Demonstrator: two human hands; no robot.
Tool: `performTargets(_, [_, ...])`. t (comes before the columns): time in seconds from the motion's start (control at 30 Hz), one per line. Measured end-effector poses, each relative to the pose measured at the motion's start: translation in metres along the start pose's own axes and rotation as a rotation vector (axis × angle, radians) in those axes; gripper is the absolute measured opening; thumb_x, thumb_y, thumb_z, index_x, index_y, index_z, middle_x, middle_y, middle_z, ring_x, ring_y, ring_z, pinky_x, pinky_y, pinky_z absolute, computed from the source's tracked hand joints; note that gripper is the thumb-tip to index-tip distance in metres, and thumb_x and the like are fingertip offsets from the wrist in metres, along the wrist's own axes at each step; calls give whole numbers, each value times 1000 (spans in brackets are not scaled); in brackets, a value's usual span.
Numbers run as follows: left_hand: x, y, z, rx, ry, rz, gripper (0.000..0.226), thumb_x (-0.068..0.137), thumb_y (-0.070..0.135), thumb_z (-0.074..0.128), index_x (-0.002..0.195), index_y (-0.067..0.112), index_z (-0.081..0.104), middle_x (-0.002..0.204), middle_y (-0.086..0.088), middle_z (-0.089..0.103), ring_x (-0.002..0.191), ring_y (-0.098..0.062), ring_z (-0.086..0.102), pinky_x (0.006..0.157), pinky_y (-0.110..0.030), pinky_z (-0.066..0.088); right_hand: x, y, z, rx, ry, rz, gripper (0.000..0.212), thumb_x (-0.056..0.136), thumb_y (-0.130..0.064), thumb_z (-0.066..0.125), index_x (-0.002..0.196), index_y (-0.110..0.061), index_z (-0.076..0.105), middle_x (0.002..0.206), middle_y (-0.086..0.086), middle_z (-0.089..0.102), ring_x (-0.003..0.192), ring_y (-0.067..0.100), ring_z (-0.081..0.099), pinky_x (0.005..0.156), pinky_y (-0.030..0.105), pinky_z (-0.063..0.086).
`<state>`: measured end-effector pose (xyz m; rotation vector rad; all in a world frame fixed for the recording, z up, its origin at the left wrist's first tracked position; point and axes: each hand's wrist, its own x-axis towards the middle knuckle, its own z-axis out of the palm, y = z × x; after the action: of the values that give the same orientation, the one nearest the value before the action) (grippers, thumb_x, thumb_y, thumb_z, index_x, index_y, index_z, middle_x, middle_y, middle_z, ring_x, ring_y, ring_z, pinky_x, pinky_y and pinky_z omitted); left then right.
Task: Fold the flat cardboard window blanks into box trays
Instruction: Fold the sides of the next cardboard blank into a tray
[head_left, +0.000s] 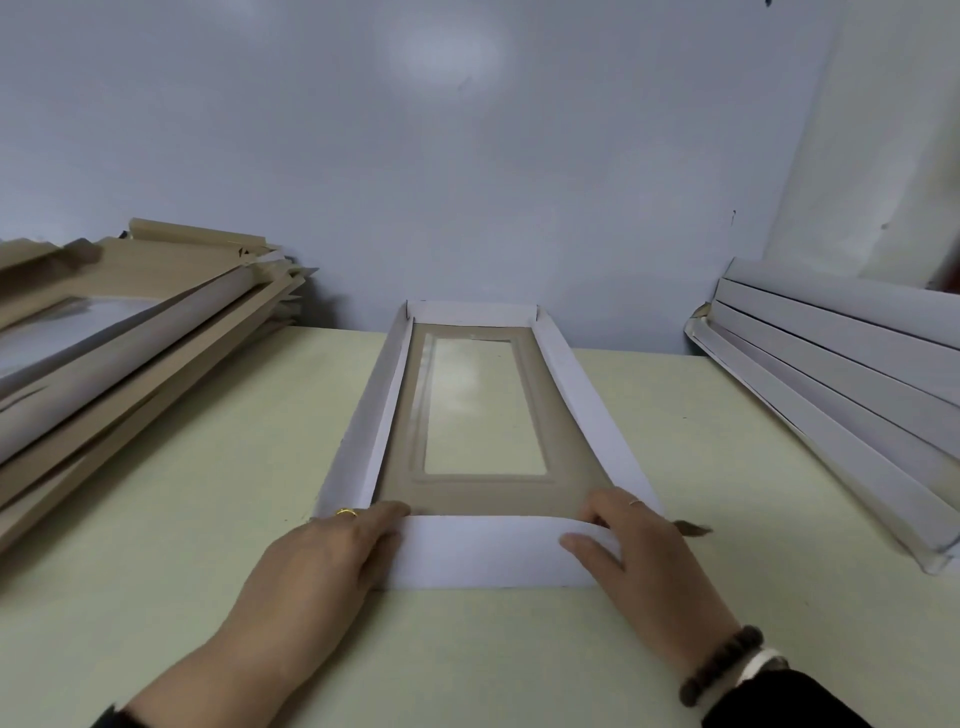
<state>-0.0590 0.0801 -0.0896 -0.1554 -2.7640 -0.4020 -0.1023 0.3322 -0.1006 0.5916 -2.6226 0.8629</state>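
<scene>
- Head view shows one cardboard window blank (483, 410) lying in the middle of the pale green table (208, 467), its far end close to the wall (467, 156), with the clear window (485, 405) facing up.
- Both long side walls and the far end wall already stand up; the near end flap (483, 551) is the one being folded now.
- The left hand (322, 561) grasps the left corner of this flap, fingers curled over its top edge.
- The right hand (634, 551) pinches the right corner, thumb on the outside and fingers inside.
- To do this step well, I think both hands should lift the flap evenly along its crease and tuck the corner tabs inside the side walls, so that the corners stay square.
- Pressing too hard near the window could bend the brown frame.
- A stack of brown blanks (130, 353) lies at the left, and white folded pieces (841, 374) lean at the right.
</scene>
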Motion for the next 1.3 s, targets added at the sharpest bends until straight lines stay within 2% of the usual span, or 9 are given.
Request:
performTargets(0.1, [2,6,-3,224,-19,115,33,68,8,43,85,21,68,64,5,57,55,-17,57,50,-25,40,2,-5,2,-216,-45,-30,12,90,-31,55,88,-21,49,90,-11,43,85,11,49,71,21,38])
performTargets(0.27, [4,19,-5,289,-28,300,43,72,14,31,79,19,73,92,1,70,90,-20,68,81,-28,43,4,-13,5,-405,-41,-152,28,52,-12,84,72,-19,66,75,-6,62,66,16,61,68,22,42])
performTargets(0.37, [9,31,2,291,-142,408,44,70,15,32,75,20,76,92,7,72,90,-12,69,75,-17,49,3,-21,11,-370,-103,-297,35,65,-1,50,86,-20,71,84,-8,67,75,13,65,70,23,47])
performTargets(0.43, [10,36,11,238,-187,405,44,71,16,32,73,21,76,90,11,71,88,-6,68,68,-12,50,2,-24,18,-328,-174,-334,48,65,-2,38,94,-23,70,91,-10,67,81,9,65,66,17,51])
performTargets(0.53, [8,32,21,64,-194,334,34,90,36,40,106,24,68,118,16,58,107,3,54,85,-5,36,5,-19,21,-215,-274,-308,36,78,-6,60,110,-22,66,112,-9,62,104,6,58,83,16,48])
performTargets(0.63, [8,11,32,-87,-190,243,50,92,54,40,138,34,37,137,20,28,128,4,22,99,-5,16,4,-1,14,-102,-329,-252,43,88,-43,54,129,-32,48,131,-26,38,124,-8,30,104,9,18])
performTargets(0.73, [7,1,26,-124,-164,179,47,88,54,47,133,40,42,115,19,32,113,4,28,89,-4,22,2,11,0,-77,-268,-210,39,84,-41,61,120,-27,58,121,-23,46,118,-5,38,99,5,22])
performTargets(0.93, [11,0,15,-67,-92,174,42,93,57,31,117,38,59,99,16,47,98,1,40,80,-12,28,4,12,-9,-83,-182,-162,20,92,-26,54,93,-13,69,89,-8,60,91,9,54,83,22,42])
performTargets(1.3, [28,-2,15,64,-54,59,29,99,30,28,112,33,54,99,15,54,96,-5,51,69,-20,37,16,4,5,-143,-60,-74,29,96,-22,45,120,-22,61,103,-2,65,102,16,56,88,24,39])
